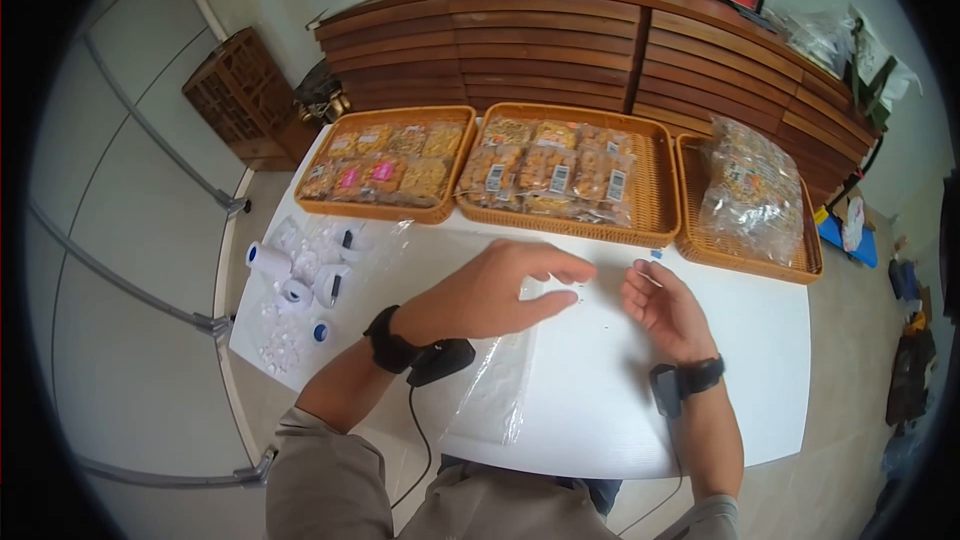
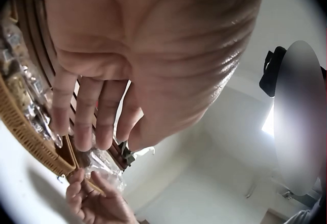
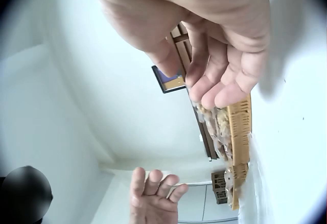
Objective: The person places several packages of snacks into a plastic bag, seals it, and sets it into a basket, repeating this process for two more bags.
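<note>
My left hand (image 1: 490, 290) is over the middle of the white table (image 1: 640, 380), fingers extended and thumb apart, with nothing in it. Facing it, my right hand (image 1: 668, 312) has loosely bent fingers and also holds nothing. A gap separates the two hands. In front of them stands a wicker tray (image 1: 668, 190) with packs of snacks (image 1: 548, 170) in clear wrapping, several with barcode labels. Below my left hand, flat clear plastic bags (image 1: 495, 390) lie on the table.
To the left is another wicker tray (image 1: 375, 212) of packs; to the right, a wicker tray (image 1: 712, 245) bears a big clear bag (image 1: 752, 190) of packs. White label rolls (image 1: 270, 262) and crumpled backing scraps (image 1: 285, 335) lie at the table's left. Behind stands a wooden cabinet (image 1: 545, 50).
</note>
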A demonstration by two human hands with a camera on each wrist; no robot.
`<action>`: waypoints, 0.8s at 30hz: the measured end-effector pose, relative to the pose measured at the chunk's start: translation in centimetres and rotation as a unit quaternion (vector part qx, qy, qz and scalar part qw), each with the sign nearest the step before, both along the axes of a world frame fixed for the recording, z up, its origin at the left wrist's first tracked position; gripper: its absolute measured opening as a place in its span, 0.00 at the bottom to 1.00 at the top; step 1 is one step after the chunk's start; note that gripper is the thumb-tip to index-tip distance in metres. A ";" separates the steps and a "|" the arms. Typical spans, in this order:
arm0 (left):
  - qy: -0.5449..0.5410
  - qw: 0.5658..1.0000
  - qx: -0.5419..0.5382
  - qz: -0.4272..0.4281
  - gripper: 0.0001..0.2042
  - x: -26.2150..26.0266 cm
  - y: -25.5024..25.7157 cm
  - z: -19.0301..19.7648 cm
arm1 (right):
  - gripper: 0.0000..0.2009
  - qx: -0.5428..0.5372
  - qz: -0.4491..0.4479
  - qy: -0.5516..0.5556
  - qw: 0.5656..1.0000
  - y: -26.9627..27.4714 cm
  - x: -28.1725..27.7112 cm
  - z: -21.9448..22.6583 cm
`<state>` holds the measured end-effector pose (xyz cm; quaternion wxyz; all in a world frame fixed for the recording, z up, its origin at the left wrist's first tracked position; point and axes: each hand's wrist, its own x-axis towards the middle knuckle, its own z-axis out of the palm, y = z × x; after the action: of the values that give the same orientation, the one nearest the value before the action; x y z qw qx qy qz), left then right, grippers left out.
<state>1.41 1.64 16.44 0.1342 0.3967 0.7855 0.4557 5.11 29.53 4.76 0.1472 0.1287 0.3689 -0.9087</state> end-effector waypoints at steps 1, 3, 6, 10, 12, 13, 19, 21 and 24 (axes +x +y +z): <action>0.002 1.000 -0.001 0.022 0.15 0.1 -0.7 0.5 | 0.13 -0.032 0.015 -0.007 0.999 -0.9 -0.5 -0.7; 0.033 0.998 -0.008 0.045 0.15 0.2 -2.3 1.0 | 0.13 -0.071 0.041 -0.015 0.997 -2.4 -1.2 -1.5; 0.064 0.993 -0.049 0.084 0.16 0.7 -4.9 1.1 | 0.13 -0.110 0.070 -0.004 0.992 -3.0 -2.1 -2.1; 0.092 0.966 -0.204 0.126 0.26 3.0 -9.6 -1.3 | 0.14 -0.100 0.081 0.013 0.992 -2.8 -2.5 -2.5; 0.144 0.937 -0.278 0.154 0.29 5.5 -11.9 -3.5 | 0.14 -0.080 0.084 0.014 0.993 -2.8 -2.6 -2.7; 0.086 0.921 -0.339 0.171 0.37 6.9 -12.5 -4.1 | 0.14 -0.063 0.082 0.013 0.995 -2.9 -2.7 -2.7; 0.059 0.875 -0.439 0.199 0.46 13.9 -10.8 -7.2 | 0.14 -0.021 0.087 0.022 0.996 -3.2 -2.8 -2.9; 0.109 0.872 -0.423 0.222 0.40 14.9 -10.0 -8.2 | 0.14 -0.020 0.084 0.023 0.996 -3.2 -2.8 -2.9; 0.129 0.897 -0.347 0.244 0.34 15.0 -9.9 -9.9 | 0.14 -0.018 0.077 0.026 0.997 -3.2 -2.8 -3.0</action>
<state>16.39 -8.30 6.54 0.0452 0.1768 0.9761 0.1177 2.33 26.32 1.74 0.2096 0.0737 0.3648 -0.9042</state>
